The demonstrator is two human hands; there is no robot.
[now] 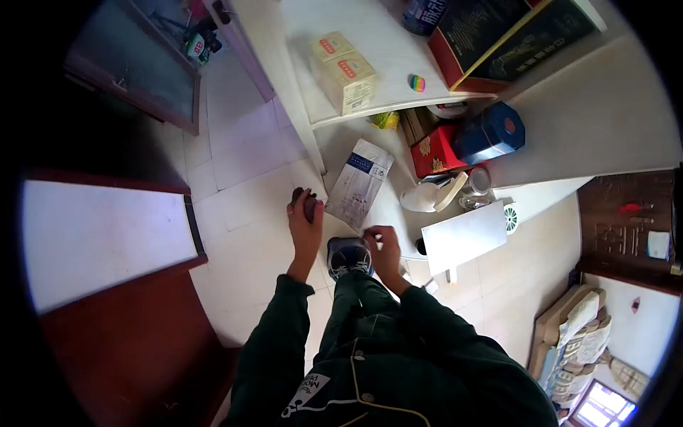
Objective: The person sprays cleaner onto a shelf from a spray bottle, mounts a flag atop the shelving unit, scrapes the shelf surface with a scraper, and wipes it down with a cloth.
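Note:
My left hand (304,231) is closed around a small dark, roundish object (309,206), whose kind I cannot make out. To its right, my right hand (385,249) has its fingers curled together; whatever they may hold is hidden. Between and beyond both hands, a flat whitish packet (350,196) with a dark blue band lies on the lower shelf (388,210), close to its left end. Below the hands, a dark shoe (348,255) stands on the tiled floor.
Pale yellow boxes (343,75) and a rainbow-coloured item (417,83) sit on the upper shelf. Lower down are a red box (434,151), a blue canister (491,133), a white spray bottle (421,197) and a white panel (466,238). A dark red wooden piece (128,341) stands left.

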